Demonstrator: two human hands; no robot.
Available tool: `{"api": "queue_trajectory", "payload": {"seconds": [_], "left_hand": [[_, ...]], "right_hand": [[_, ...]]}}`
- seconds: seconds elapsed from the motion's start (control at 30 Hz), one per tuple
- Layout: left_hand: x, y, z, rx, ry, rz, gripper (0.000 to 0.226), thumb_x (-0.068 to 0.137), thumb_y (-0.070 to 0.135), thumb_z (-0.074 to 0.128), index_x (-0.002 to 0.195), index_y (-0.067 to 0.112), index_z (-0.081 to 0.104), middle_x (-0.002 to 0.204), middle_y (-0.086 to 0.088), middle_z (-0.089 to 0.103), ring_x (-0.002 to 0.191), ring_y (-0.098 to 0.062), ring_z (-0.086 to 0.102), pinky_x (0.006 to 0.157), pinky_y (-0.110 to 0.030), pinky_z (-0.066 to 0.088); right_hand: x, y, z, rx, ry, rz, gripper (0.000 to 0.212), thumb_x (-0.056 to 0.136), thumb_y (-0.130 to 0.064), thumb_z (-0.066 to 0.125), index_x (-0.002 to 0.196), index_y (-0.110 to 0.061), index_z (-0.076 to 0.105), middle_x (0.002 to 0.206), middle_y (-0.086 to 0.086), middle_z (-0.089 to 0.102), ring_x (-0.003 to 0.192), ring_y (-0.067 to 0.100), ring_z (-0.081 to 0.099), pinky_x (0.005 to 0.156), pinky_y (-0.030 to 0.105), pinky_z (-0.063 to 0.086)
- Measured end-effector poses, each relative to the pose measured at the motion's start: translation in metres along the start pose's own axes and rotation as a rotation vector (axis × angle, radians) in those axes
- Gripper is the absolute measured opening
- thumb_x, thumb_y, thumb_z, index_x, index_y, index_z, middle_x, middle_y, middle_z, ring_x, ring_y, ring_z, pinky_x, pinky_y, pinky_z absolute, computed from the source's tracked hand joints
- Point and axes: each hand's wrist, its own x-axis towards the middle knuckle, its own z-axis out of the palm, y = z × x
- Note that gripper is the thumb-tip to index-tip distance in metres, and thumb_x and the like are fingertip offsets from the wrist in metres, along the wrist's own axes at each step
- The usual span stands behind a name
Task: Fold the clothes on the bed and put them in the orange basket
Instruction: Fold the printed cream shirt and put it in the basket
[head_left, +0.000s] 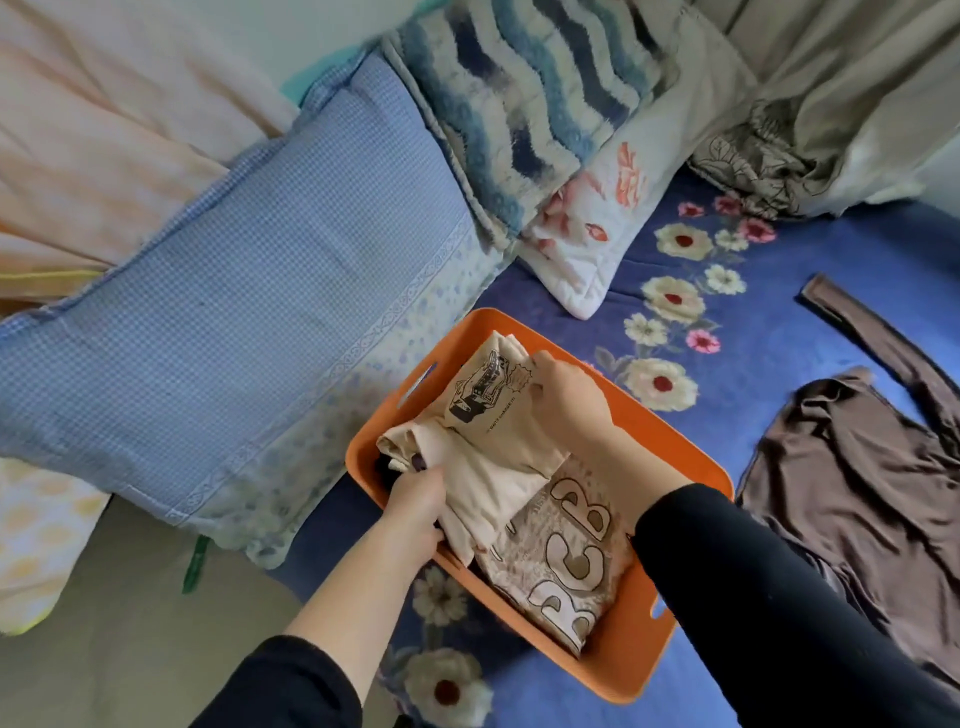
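— While both hands are down in the orange basket (631, 670), where does the shirt sit?
— Head view: folded beige T-shirt (488, 410), black truck print up, lies inside the basket across its far-left half. It partly covers a tan garment lettered "RCB" (566, 561).
— Left hand (415, 512)?
— Fingers curled round the shirt's near-left end. Fingertips hidden in cloth.
— Right hand (566, 400)?
— Grips the shirt's far-right edge, fingers bent close together over the fold. Black sleeves on both arms.
— Basket position?
— On the blue floral bedsheet (769, 364), just beside a blue checked pillow (249, 322) on its left.
— Other clothes?
— 1 brown long-sleeved top (852, 499) spread on the sheet just right of the basket, 1 sleeve stretched away. 1 grey patterned cloth (753, 161) bunched at far right, near a fish-print pillow (597, 218) and a blue wave-pattern cushion (519, 104).
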Motion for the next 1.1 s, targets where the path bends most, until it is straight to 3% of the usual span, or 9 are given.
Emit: {"api": "queue_trajectory", "payload": {"seconds": [0.03, 0.17, 0.27, 0.37, 0.47, 0.57, 0.77, 1.03, 1.1], "left_hand": [[0.008, 0.003, -0.003, -0.009, 0.013, -0.013, 0.032, 0.097, 0.019, 0.048, 0.128, 0.012, 0.051, 0.118, -0.012, 0.056, 0.1, -0.028, 0.051, 0.082, -0.04, 0.043], [0.013, 0.005, -0.008, 0.188, 0.015, 0.045, 0.057, 0.082, 0.026, 0.058, 0.133, 0.004, 0.047, 0.123, -0.012, 0.056, 0.111, -0.027, 0.053, 0.087, -0.038, 0.044], [0.004, 0.003, 0.0, 0.703, 0.11, 0.42, 0.08, 0.083, 0.029, 0.054, 0.15, 0.007, 0.016, 0.155, -0.013, 0.012, 0.143, -0.03, 0.015, 0.116, -0.043, 0.023], [0.009, 0.003, 0.014, 1.315, 0.138, 0.694, 0.078, 0.094, 0.029, 0.044, 0.151, 0.001, -0.001, 0.156, -0.02, -0.022, 0.144, -0.035, -0.021, 0.119, -0.043, -0.004], [0.037, 0.002, 0.019, 1.617, 0.124, 0.471, 0.097, 0.095, 0.049, 0.044, 0.147, -0.003, -0.018, 0.145, -0.03, -0.036, 0.135, -0.047, -0.034, 0.115, -0.054, -0.011], [0.063, -0.006, 0.021, 1.712, 0.111, 0.209, 0.114, 0.087, 0.066, 0.045, 0.144, 0.0, -0.026, 0.144, -0.035, -0.035, 0.132, -0.051, -0.035, 0.11, -0.058, -0.017], [0.092, -0.016, 0.019, 1.784, 0.095, 0.067, 0.126, 0.075, 0.081, 0.044, 0.125, 0.005, -0.044, 0.122, -0.03, -0.053, 0.129, -0.047, -0.042, 0.109, -0.054, -0.022], [0.119, -0.025, 0.022, 1.817, 0.135, 0.029, 0.134, 0.067, 0.086, 0.046, 0.125, 0.004, -0.043, 0.129, -0.03, -0.05, 0.131, -0.046, -0.04, 0.093, -0.053, -0.038], [0.118, -0.023, 0.022, 1.836, 0.128, 0.014, 0.135, 0.069, 0.085, 0.046, 0.132, 0.004, -0.041, 0.136, -0.032, -0.046, 0.132, -0.047, -0.038, 0.1, -0.054, -0.033]], "right_hand": [[0.009, -0.001, 0.006, 0.011, -0.016, -0.01, 0.003, 0.09, -0.006, 0.044, 0.089, -0.008, 0.046, 0.075, 0.006, 0.054, 0.069, 0.029, 0.054, 0.054, 0.037, 0.04], [0.021, -0.001, 0.022, -0.094, 0.051, -0.119, 0.042, 0.086, -0.002, 0.052, 0.127, -0.006, 0.051, 0.113, 0.013, 0.06, 0.102, 0.033, 0.056, 0.079, 0.042, 0.047], [0.026, -0.009, 0.037, -0.219, 0.119, -0.345, 0.047, 0.07, 0.002, 0.062, 0.116, -0.007, 0.062, 0.109, 0.01, 0.063, 0.094, 0.032, 0.061, 0.073, 0.041, 0.048], [0.031, -0.011, 0.06, -0.314, -0.057, -0.48, 0.047, 0.074, -0.011, 0.066, 0.121, -0.012, 0.062, 0.121, 0.009, 0.062, 0.107, 0.03, 0.06, 0.083, 0.042, 0.049], [0.04, 0.001, 0.078, -0.374, -0.343, -0.384, 0.064, 0.094, -0.035, 0.048, 0.152, -0.026, 0.022, 0.16, 0.004, 0.017, 0.147, 0.03, 0.013, 0.117, 0.051, 0.012], [0.051, 0.021, 0.099, -0.419, -0.408, -0.365, 0.067, 0.098, -0.048, 0.036, 0.154, -0.032, 0.003, 0.163, 0.0, -0.003, 0.148, 0.026, -0.013, 0.118, 0.048, -0.009], [0.055, 0.045, 0.136, -0.483, -0.399, -0.361, 0.069, 0.08, -0.064, -0.012, 0.143, -0.036, -0.024, 0.152, -0.007, -0.025, 0.139, 0.018, -0.032, 0.113, 0.041, -0.023], [0.058, 0.05, 0.151, -0.464, -0.376, -0.369, 0.065, 0.089, -0.061, -0.004, 0.145, -0.033, -0.025, 0.151, -0.007, -0.03, 0.141, 0.018, -0.031, 0.113, 0.041, -0.023], [0.055, 0.042, 0.145, -0.452, -0.397, -0.35, 0.066, 0.096, -0.057, 0.011, 0.151, -0.031, -0.015, 0.157, -0.005, -0.021, 0.145, 0.019, -0.024, 0.116, 0.041, -0.019]]}}
